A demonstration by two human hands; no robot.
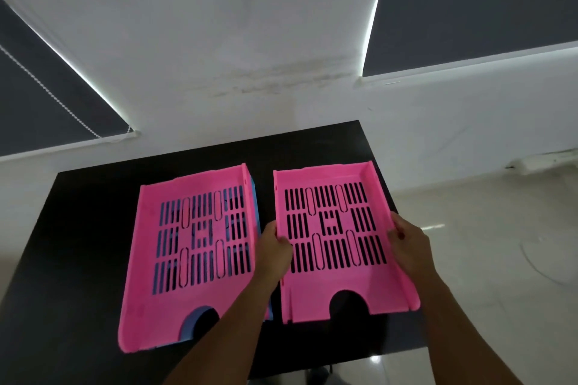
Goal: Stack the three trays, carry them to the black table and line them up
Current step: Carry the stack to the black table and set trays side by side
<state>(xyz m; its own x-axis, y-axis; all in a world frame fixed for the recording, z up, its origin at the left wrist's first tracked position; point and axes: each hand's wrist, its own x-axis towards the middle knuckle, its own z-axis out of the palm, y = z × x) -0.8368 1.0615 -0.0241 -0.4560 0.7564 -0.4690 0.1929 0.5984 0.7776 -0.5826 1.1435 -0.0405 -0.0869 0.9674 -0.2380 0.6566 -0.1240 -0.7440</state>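
While both hands grip slotted pink tray [331,228], blue tray [257,212] underlies second.

Two trays are bright pink, each floor cut with rows of narrow slots: the left pink tray [194,247] and the right pink tray [334,228]. A blue tray [200,320] shows beneath the left pink tray. The table [78,259] is plain black.

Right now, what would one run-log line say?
both hands: left hand, right hand | holding: right pink tray | left pink tray: on blue tray | surface: black table
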